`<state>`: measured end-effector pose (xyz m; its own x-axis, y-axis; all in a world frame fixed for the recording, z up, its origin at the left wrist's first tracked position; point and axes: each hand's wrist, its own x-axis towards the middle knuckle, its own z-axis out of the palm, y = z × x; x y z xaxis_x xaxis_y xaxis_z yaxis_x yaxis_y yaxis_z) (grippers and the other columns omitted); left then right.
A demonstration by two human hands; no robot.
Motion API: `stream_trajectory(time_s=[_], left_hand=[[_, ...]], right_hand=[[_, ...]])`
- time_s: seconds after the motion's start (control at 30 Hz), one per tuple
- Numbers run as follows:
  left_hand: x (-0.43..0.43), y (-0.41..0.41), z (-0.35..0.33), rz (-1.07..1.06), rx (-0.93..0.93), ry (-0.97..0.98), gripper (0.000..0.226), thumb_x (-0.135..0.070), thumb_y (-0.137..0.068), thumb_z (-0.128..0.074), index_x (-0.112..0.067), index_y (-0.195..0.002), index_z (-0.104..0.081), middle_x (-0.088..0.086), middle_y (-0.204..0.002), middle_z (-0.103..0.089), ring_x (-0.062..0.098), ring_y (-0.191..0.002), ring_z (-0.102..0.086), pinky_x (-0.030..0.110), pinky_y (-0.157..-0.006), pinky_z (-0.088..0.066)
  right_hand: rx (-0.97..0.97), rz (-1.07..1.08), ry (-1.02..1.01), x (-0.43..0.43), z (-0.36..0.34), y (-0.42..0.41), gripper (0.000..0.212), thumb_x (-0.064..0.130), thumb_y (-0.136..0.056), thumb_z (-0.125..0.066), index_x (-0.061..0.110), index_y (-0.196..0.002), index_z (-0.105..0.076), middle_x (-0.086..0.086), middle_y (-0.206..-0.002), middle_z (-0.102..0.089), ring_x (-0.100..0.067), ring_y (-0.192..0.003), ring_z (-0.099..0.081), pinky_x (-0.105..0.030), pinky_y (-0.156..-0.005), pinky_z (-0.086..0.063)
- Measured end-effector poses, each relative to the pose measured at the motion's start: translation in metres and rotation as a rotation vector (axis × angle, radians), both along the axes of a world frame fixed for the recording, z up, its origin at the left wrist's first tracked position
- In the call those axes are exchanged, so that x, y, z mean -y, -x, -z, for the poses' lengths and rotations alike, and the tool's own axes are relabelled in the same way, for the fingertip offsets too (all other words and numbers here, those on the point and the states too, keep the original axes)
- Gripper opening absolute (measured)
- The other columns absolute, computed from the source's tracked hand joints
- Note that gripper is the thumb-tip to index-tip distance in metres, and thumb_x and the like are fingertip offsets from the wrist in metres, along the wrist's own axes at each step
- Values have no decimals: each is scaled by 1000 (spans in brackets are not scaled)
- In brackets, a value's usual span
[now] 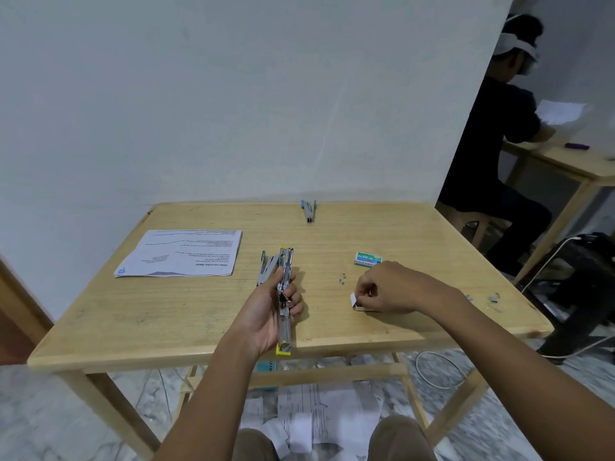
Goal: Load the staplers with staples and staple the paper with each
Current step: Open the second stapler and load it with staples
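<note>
Left hand (266, 311) grips the opened yellow stapler (285, 304); right hand (386, 287) pinches, seemingly, a small white box (354, 302) near the green staple box (367, 258).

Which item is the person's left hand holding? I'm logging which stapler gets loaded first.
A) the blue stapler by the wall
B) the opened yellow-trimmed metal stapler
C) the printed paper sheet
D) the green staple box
B: the left hand grips the opened yellow-trimmed metal stapler, while the blue stapler lies untouched at the far edge of the wooden table, and the green staple box and printed paper sheet rest apart.
</note>
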<state>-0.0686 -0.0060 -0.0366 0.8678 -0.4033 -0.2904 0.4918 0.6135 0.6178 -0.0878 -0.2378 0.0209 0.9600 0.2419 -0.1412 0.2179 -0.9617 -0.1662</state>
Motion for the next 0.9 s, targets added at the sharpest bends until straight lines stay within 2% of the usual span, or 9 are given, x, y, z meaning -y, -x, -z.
stream_trajectory(time_s=[0.07,0.13,0.2,0.33,0.47,0.63,0.73,0.83,0.9], left_hand=[[1,0,-1,1,1,-5,24,-34,-97,-53,-13,-86,-56,-2,-57,-38,12,-48,-34,22,-45,-32],[1,0,-1,2,-3,-5,24,-34,-97,-53,-13,-86,-56,-2,-57,-38,12,-47,-34,22,-44,-32],[0,0,-1,4,-5,-4,24,-34,-98,-53,-13,-87,-56,-2,-58,-38,12,-47,-34,22,-45,-31],[0,1,-1,9,4,-13,24,-34,-98,-52,-13,-87,-56,-2,-57,-38,12,-48,-34,22,-46,-31],[0,0,0,9,-7,-12,24,-34,-97,-53,-12,-88,-57,-2,-57,-39,12,-46,-36,23,-46,-31],[0,2,-1,10,-17,-3,23,-33,-96,-54,-11,-88,-57,-1,-58,-40,12,-48,-36,23,-47,-33],[0,2,0,19,-24,7,24,-33,-95,-55,-11,-89,-57,0,-58,-40,13,-49,-37,24,-46,-34],[1,3,-2,23,-25,15,24,-33,-96,-54,-10,-88,-57,0,-58,-40,13,-47,-37,23,-44,-33],[0,4,-4,30,-19,18,26,-33,-97,-53,-10,-86,-57,0,-57,-39,13,-46,-36,23,-43,-33]], right_hand=[[4,34,-78,0,-1,3,18,35,-91,-57,26,-93,-72,17,-89,-66,-3,-79,-58,-18,-60,-42],[20,68,-178,1,0,5,14,31,-90,-59,26,-87,-72,15,-92,-69,-5,-84,-61,-26,-70,-52],[71,118,-302,1,3,6,12,29,-88,-61,30,-81,-71,13,-91,-71,-6,-86,-63,-30,-75,-54],[202,244,-557,2,15,10,13,22,-89,-64,23,-81,-73,12,-84,-70,-6,-81,-63,-19,-66,-48],[265,359,-953,-1,20,15,13,14,-91,-64,15,-83,-74,7,-81,-73,-1,-71,-65,-14,-65,-49],[140,414,-1392,-20,18,12,13,2,-93,-58,11,-97,-67,-2,-75,-69,-12,-61,-57,-37,-80,-58],[95,396,-1401,-35,19,13,16,3,-94,-58,11,-99,-71,-4,-77,-67,-12,-61,-59,-37,-80,-58],[101,387,-1344,-52,21,12,14,2,-90,-62,10,-92,-74,-4,-72,-66,-13,-62,-61,-43,-82,-55],[106,365,-1305,-63,22,11,13,3,-88,-66,13,-87,-75,-2,-67,-67,-14,-63,-61,-41,-80,-55]])
